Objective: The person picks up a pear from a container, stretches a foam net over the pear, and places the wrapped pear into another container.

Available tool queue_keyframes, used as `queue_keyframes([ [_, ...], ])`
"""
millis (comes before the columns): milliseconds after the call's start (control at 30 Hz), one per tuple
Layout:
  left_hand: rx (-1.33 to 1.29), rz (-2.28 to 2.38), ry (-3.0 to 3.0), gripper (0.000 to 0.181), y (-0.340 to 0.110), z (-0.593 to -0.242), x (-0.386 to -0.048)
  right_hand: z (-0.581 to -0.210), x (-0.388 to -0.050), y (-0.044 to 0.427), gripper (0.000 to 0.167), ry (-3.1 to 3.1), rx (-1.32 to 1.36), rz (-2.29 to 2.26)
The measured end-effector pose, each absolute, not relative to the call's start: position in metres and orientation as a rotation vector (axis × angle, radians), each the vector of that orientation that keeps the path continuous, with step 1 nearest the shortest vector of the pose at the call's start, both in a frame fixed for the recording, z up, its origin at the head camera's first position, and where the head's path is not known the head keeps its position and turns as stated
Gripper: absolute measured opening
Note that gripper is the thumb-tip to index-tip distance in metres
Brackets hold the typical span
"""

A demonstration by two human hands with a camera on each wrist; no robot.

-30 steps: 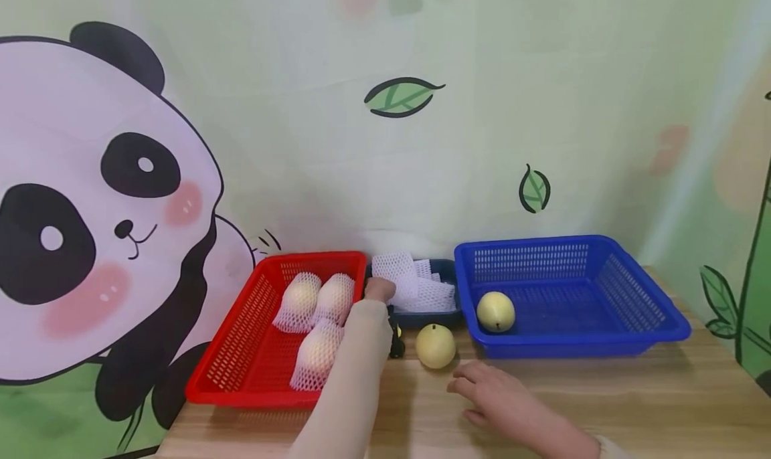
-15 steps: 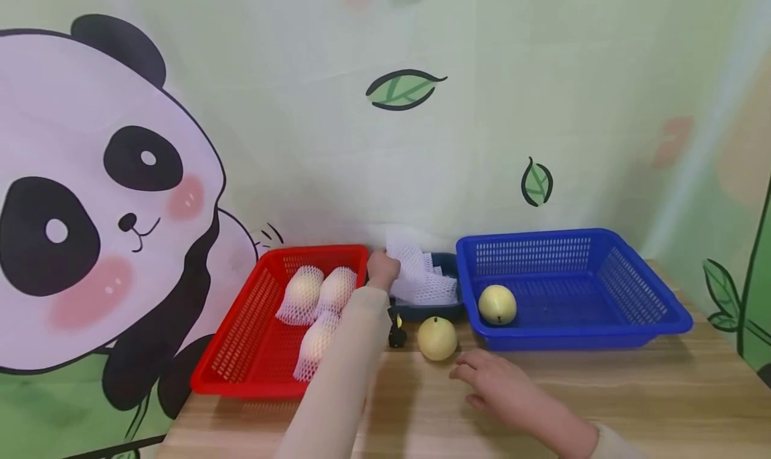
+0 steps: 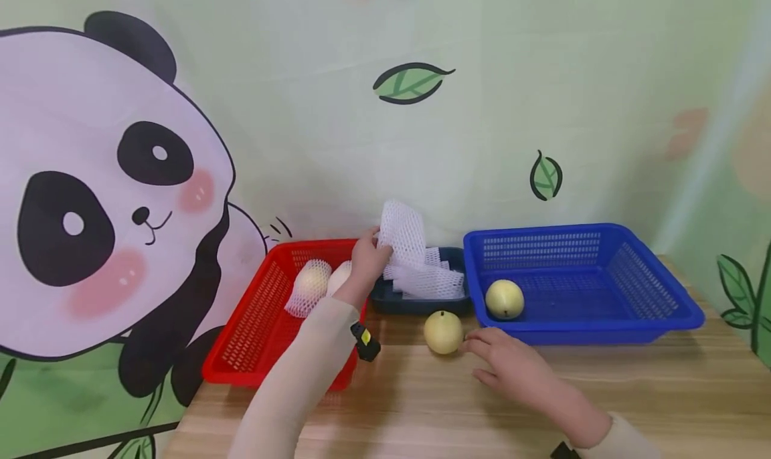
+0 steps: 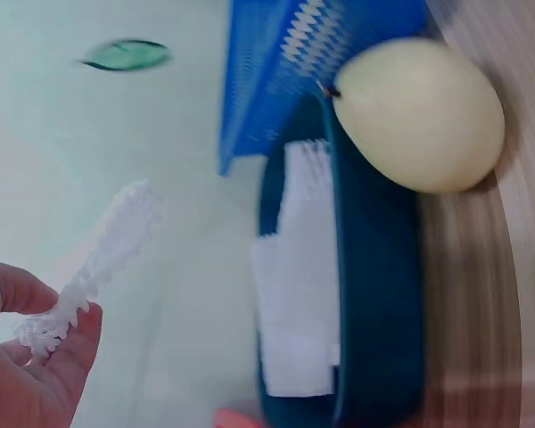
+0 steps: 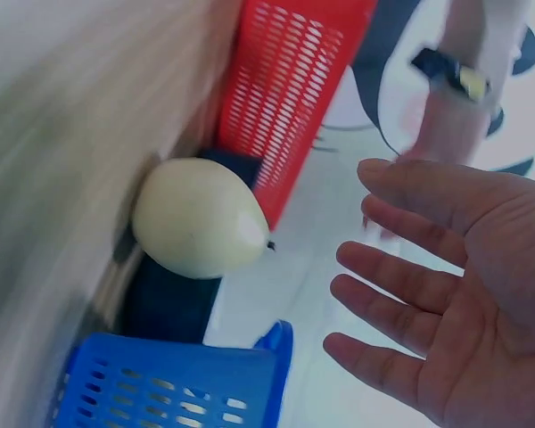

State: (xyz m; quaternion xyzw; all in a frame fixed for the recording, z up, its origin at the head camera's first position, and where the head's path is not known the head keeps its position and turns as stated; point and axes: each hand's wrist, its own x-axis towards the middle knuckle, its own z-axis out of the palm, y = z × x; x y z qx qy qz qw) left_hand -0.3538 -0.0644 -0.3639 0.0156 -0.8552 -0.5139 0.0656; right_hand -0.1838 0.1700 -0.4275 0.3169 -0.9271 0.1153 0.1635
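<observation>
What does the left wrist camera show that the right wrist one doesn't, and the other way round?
Only left wrist: the foam net pinched in the left hand, more nets inside the dark tray, and a leaf print.

Only right wrist: the right hand, palm in view, and the black wrist device on the left arm.

Both: the pale fruit, blue basket and tray.

Tray [image 3: 421, 306] between two baskets [image 3: 596, 335]; pear [image 3: 443, 332] before it.

This looks like a tabletop set up as a staged indoor corner; the kind of room is unclear. A wood-grain table [image 3: 421, 399] fronts a fabric backdrop [image 3: 301, 131] printed with a cartoon panda [image 3: 123, 208].
</observation>
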Motion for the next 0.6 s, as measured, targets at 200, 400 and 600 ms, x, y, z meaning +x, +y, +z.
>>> queue_keyframes([
  [200, -0.06, -1.589, -2.473, 0.058, -0.082, -0.359, -0.314, -0.417, -0.188, 0.168, 0.035, -2.591, 0.812, 0.429],
  [400, -0.148, -1.578, -2.334, 0.054, -0.082, -0.369, -0.276, -0.411, -0.19, 0.156, 0.036, -2.472, 0.833, 0.566],
  [600, -0.206, -1.64, -2.256, 0.051, -0.074, -0.396, -0.25, -0.413, -0.19, 0.135, 0.044, -2.337, 0.864, 0.7],
])
